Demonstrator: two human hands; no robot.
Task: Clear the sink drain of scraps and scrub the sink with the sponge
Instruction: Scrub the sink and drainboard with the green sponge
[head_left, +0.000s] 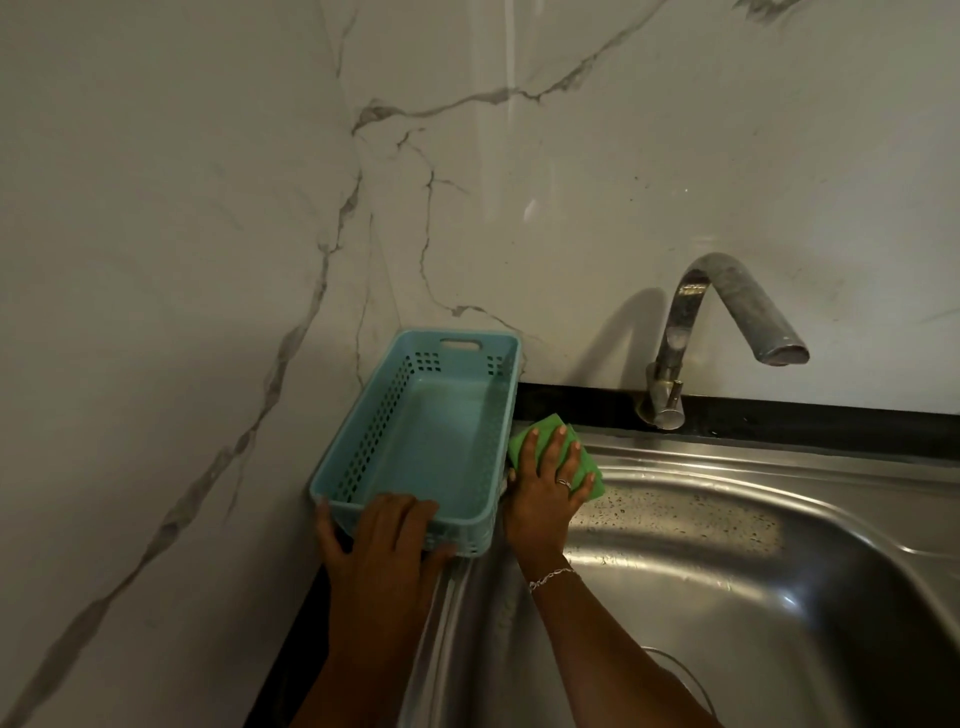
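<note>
- Marble-veined wall (208, 208) fills the back and side of the head view; a dark worktop (779, 415) strip runs along its foot, carrying the steel sink (727, 457) and the tap (670, 364).
- Left of the tap, in the corner, sits a pale blue basket (363, 441), empty, its right side touching the sink's rim.
- The sponge (546, 422), green, lies on the sink's flat back-left rim, below and left of the tap, just beside the basket.
- The right grip (545, 483) is spread flat on the sponge, fingers straight and pressing down, nothing pinched.
- The left grip (384, 540) is curled round the basket's end farthest from the tap, fingers over the rim and thumb at the corner.
- My reading of the step: scrubbing the rim corner beside the basket, with the left grip holding the basket out of the way.
- To do it well, press with the whole palm so the sponge lies flat, and work in short strokes along the rim toward the tap.
- Lift or slide the basket farther from the tap so the sponge reaches the strip under its edge.
- Specks show on the bowl's back wall below the tap; that patch looks to need scrubbing next.
- The drain is mostly hidden behind the right forearm, so I cannot tell whether scraps remain.
- Wet steel is slippery: a flat sponge may skid into the bowl.
</note>
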